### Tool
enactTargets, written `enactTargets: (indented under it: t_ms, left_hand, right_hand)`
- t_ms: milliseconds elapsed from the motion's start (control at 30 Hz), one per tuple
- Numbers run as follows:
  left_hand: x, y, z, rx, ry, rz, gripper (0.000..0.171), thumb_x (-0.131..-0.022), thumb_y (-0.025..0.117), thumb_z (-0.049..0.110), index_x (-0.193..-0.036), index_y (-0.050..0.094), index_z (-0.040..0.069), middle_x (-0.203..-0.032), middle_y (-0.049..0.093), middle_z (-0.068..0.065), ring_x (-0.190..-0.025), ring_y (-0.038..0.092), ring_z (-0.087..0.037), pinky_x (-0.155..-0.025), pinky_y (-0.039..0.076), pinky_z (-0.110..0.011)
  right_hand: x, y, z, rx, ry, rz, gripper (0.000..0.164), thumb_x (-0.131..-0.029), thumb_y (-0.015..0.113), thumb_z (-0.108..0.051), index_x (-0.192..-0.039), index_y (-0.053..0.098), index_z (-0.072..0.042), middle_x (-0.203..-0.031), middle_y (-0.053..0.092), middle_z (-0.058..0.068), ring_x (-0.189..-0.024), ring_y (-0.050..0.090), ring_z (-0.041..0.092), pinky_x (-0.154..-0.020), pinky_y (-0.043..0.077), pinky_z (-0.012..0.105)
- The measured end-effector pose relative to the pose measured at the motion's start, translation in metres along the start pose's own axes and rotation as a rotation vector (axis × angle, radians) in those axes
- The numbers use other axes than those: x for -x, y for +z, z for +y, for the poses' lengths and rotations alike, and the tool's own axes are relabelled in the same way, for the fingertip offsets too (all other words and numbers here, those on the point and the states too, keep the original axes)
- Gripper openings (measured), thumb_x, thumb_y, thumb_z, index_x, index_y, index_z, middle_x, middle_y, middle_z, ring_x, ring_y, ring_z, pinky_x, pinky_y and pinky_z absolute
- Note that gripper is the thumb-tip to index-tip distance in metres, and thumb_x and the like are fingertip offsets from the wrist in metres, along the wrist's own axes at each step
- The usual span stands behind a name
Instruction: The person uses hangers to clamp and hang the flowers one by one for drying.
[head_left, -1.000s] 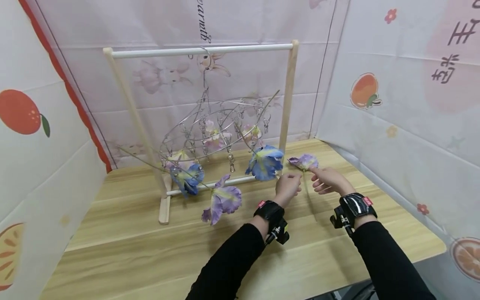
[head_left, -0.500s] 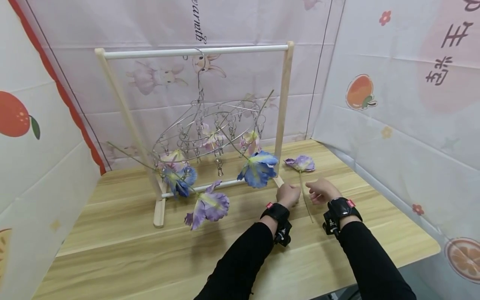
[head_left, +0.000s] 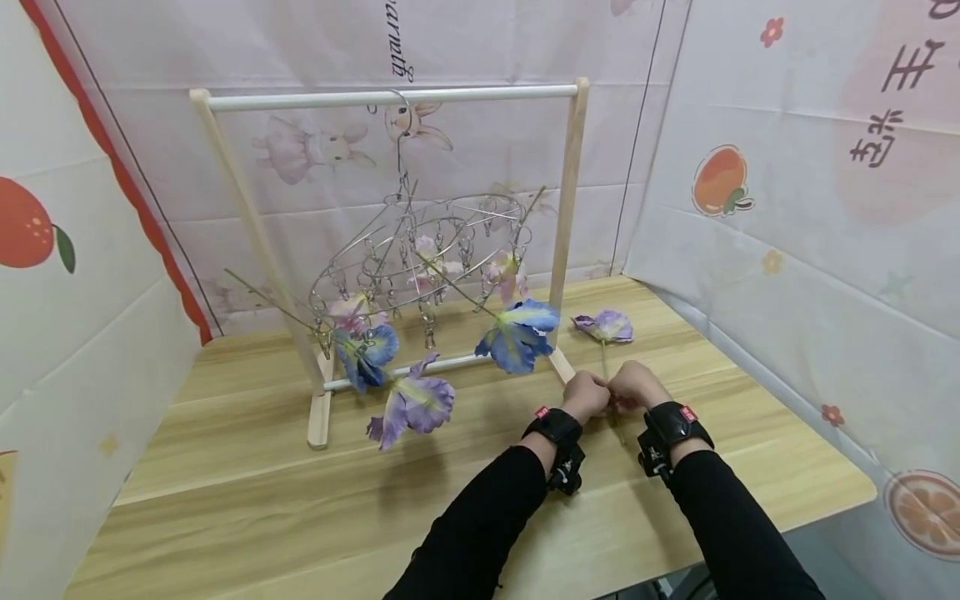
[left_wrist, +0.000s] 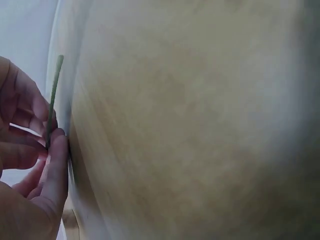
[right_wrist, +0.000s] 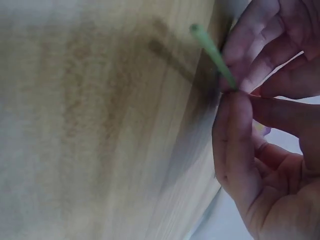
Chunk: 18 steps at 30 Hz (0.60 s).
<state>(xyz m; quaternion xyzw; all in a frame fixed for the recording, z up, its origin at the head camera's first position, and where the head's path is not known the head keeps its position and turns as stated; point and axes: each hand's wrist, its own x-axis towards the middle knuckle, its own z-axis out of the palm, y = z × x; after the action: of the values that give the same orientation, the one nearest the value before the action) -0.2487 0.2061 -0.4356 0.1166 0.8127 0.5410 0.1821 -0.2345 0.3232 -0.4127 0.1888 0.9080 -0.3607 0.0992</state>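
Note:
A purple artificial flower (head_left: 609, 326) lies on the wooden table with its bloom pointing away from me. Its thin green stem (right_wrist: 212, 52) runs toward me between both hands. My right hand (head_left: 636, 385) pinches the stem between thumb and fingertips. Close against it, my left hand (head_left: 585, 397) holds the same stem with its fingertips; the two hands partly hide the grip. In the left wrist view the free end of the stem (left_wrist: 55, 90) sticks out beyond the fingers. To the left, a round metal clip hanger (head_left: 420, 221) bears several blue, purple and pink flowers.
A rack with wooden posts (head_left: 567, 200) and a white top bar (head_left: 480, 96) carries the hanger, which tilts down to the left. A blue flower (head_left: 517, 335) hangs just left of my hands, and a purple one (head_left: 416, 406) hangs lower. Printed cloth walls (head_left: 750, 275) surround the table (head_left: 262, 517).
My right hand draws back from the bloom down along the stem and moves left. My left hand comes to the stem, so both hands meet there.

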Motion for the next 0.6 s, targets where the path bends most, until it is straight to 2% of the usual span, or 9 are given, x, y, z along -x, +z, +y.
enactTargets:
  t_ms: [67,200,267,367,467,600]
  left_hand:
    - [0.001,-0.001,-0.001,0.046,-0.004,-0.014,0.024,-0.087,0.055,-0.001,-0.1,0.074,0.008,-0.098,0.072,-0.011,-0.069,0.067,-0.022,-0.054,0.054,-0.026]
    - [0.004,-0.002,-0.001,0.096,0.01,-0.016,0.023,-0.089,0.054,0.004,-0.1,0.073,0.008,-0.098,0.072,-0.01,-0.069,0.068,-0.02,-0.052,0.052,-0.023]
    - [0.006,-0.004,0.001,0.127,0.033,-0.016,0.024,-0.089,0.053,0.004,-0.101,0.073,0.006,-0.098,0.072,-0.011,-0.071,0.069,-0.02,-0.052,0.052,-0.022]
    - [0.013,-0.011,0.006,0.207,0.055,-0.041,0.026,-0.089,0.052,0.004,-0.107,0.071,0.003,-0.103,0.073,-0.012,-0.08,0.073,-0.023,-0.061,0.06,-0.027]
    - [0.024,-0.018,0.011,0.291,0.062,-0.086,0.026,-0.093,0.052,0.008,-0.112,0.07,0.004,-0.107,0.072,-0.012,-0.088,0.073,-0.027,-0.073,0.063,-0.032]
    - [0.041,-0.029,0.017,0.348,0.086,-0.113,0.023,-0.096,0.054,0.014,-0.111,0.069,0.007,-0.105,0.073,-0.011,-0.087,0.074,-0.025,-0.073,0.063,-0.029]
  right_hand:
    - [0.003,-0.001,-0.001,0.005,-0.013,0.011,0.025,-0.086,0.052,-0.005,-0.061,0.057,-0.006,-0.054,0.052,-0.001,-0.045,0.052,0.007,-0.045,0.045,0.017]
    - [0.014,-0.005,-0.004,0.038,-0.075,0.075,0.028,-0.08,0.051,-0.004,-0.053,0.05,-0.012,-0.047,0.049,-0.005,-0.044,0.051,0.006,-0.045,0.043,0.016]
    - [0.02,-0.007,-0.007,0.063,-0.118,0.121,0.025,-0.078,0.052,-0.005,-0.054,0.056,-0.009,-0.046,0.051,-0.007,-0.045,0.051,0.006,-0.045,0.042,0.017]
    - [0.031,-0.009,-0.012,0.079,-0.157,0.172,0.021,-0.083,0.058,-0.011,-0.064,0.067,-0.003,-0.05,0.059,-0.004,-0.049,0.054,0.007,-0.048,0.044,0.018]
    - [0.045,-0.01,-0.016,0.075,-0.188,0.209,0.02,-0.086,0.062,-0.016,-0.08,0.072,0.0,-0.065,0.07,0.004,-0.056,0.059,0.008,-0.051,0.047,0.019]
    - [0.07,-0.009,-0.023,0.06,-0.251,0.275,0.022,-0.086,0.059,-0.014,-0.088,0.072,0.003,-0.08,0.073,0.016,-0.061,0.064,0.012,-0.052,0.05,0.022]
